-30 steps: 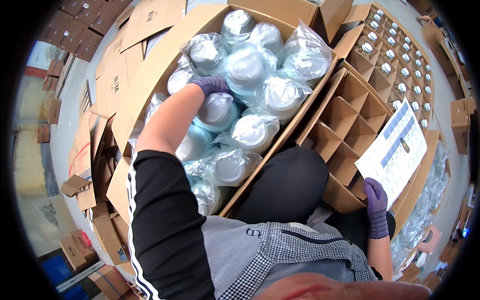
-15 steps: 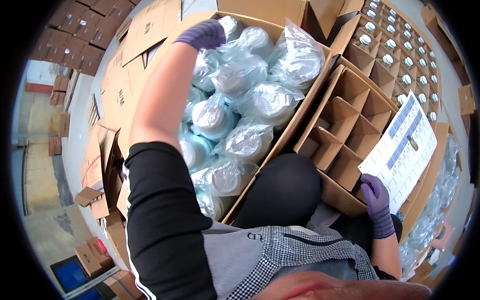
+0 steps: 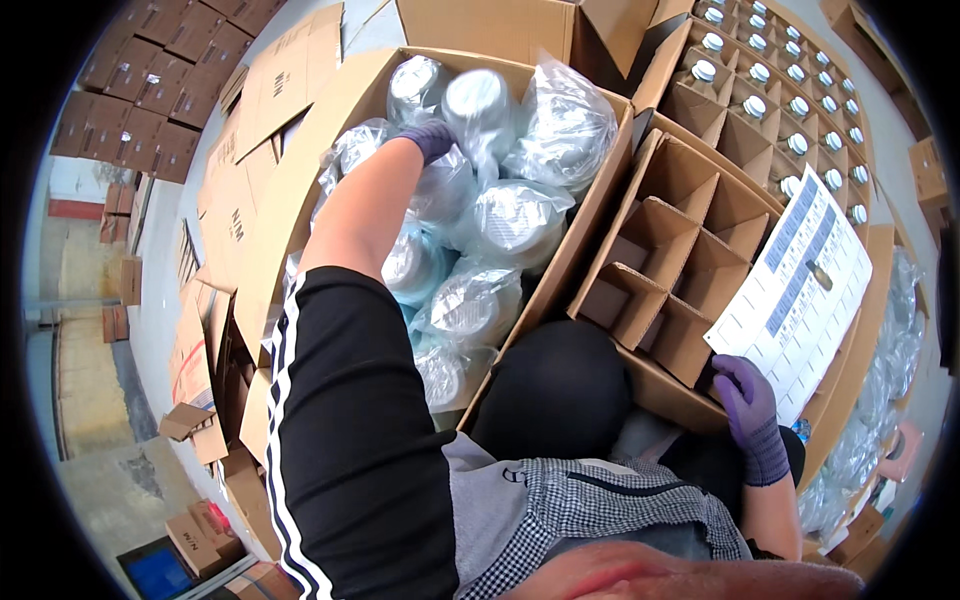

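My left hand [image 3: 428, 141], in a purple knit glove, reaches into a large open carton [image 3: 560, 290] of plastic-wrapped jars. Its fingers curl down onto a wrapped jar [image 3: 443, 188] near the far middle; the fingertips are partly hidden. Other wrapped jars [image 3: 515, 220] lie around it, with clear bags bunched over them. My right hand [image 3: 750, 412], gloved too, has its fingers bent around the near right corner of a smaller divided carton [image 3: 655, 375]. A printed white sheet [image 3: 800, 300] lies tilted beside that hand, over the carton's right side.
Beyond the divided carton stands a carton of several white-capped bottles [image 3: 797, 143] in cardboard cells. Flattened cardboard [image 3: 225, 215] leans at left. Stacked brown boxes [image 3: 150, 85] fill the far left. Clear plastic bags [image 3: 870, 400] lie at right. My knee [image 3: 555, 390] is between the cartons.
My left hand has moved from the carton's far left edge inward and nearer, onto the jars. The plastic over the far jars has shifted. My right hand stays at the divided carton's corner.
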